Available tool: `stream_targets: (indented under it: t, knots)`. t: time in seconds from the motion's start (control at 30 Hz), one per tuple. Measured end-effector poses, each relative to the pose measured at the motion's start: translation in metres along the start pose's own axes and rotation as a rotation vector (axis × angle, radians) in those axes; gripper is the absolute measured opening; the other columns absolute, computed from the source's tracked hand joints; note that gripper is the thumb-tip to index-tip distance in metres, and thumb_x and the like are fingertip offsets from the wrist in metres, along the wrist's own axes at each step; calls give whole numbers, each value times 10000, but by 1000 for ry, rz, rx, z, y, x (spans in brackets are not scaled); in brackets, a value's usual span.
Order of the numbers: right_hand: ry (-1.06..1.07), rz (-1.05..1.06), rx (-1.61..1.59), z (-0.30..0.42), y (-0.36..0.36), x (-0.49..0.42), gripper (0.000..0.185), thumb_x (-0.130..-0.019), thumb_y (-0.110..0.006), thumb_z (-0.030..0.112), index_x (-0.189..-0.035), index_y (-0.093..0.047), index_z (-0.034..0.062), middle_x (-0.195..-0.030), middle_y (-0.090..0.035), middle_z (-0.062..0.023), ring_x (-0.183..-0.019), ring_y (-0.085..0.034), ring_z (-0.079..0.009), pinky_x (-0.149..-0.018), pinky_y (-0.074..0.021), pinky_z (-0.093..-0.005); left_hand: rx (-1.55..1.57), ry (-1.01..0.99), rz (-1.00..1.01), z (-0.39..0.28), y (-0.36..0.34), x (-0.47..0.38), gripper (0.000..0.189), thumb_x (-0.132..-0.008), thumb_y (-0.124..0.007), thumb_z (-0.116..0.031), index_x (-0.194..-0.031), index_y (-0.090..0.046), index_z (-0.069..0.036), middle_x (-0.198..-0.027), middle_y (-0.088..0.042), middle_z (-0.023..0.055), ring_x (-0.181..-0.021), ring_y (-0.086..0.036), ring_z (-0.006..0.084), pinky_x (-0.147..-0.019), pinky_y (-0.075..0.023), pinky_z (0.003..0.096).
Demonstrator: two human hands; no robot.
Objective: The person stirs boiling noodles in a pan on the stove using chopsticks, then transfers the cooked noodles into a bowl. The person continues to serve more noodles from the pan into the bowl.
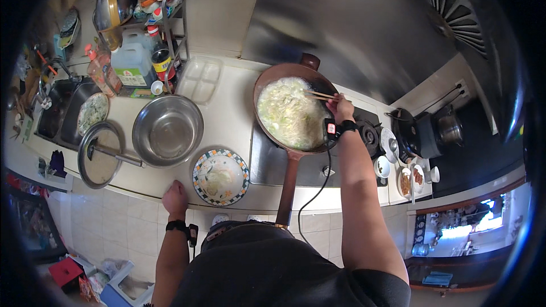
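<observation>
My right hand [340, 108] grips a pair of wooden chopsticks [318, 94], whose tips reach into a brown wok [261, 77]. Pale noodles with bits of green [290, 115] sit in frothy liquid inside it. The wok's long handle [288, 187] points toward my body. Lower left, my left hand [175, 198] is curled at the counter's front edge and appears to hold nothing. Just right of that hand lies a plate with a checkered rim [244, 179], with pale food remnants on it. Behind it stands a wide steel basin [167, 130].
A lid [102, 170] with a long-handled utensil [121, 157] across it overhangs the counter edge. A clear divided tray [200, 79] lies by the rack [185, 30]. Bowls [383, 166] and a second burner [367, 134] are right of the wok. A cable [313, 204] hangs from my right wrist.
</observation>
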State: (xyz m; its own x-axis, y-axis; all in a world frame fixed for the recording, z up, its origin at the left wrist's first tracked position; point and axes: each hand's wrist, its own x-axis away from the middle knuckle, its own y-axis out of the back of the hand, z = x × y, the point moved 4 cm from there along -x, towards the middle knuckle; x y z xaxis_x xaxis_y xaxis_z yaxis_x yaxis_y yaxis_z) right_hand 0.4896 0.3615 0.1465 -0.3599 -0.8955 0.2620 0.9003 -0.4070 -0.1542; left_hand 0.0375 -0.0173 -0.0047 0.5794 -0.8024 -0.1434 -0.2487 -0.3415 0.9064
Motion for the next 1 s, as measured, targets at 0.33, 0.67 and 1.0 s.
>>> stream_targets:
  t: [0.33,0.67,1.0]
  knots:
    - [30,563,385,31,-46,74,278,-923,-447,253,-929,-597,19,-711,-587,-37,-555,-560,-106,-546,-520,-238,59,-20,-12,4,-4,1,129,-822,-445,-206,-725,-501,-141,-615,-577,101,-559,-565,335,-478,-423,463]
    - [407,532,447,92,-18,157,236,-903,-487,196,-908,-604,-8,-821,-622,-71,-579,-561,-96,-558,-500,-229,41,-77,-75,1,-2,1,104,-804,-459,-180,-720,-507,-143,-613,-582,106,-547,-566,335,-460,-425,449]
    - [857,534,799,40,-26,152,135,-837,-572,97,-922,-635,14,-882,-591,-118,-761,-609,-212,-662,-492,-270,11,5,-13,2,-3,-1,95,-797,-465,-190,-738,-528,-150,-650,-597,103,-593,-573,342,-511,-435,466]
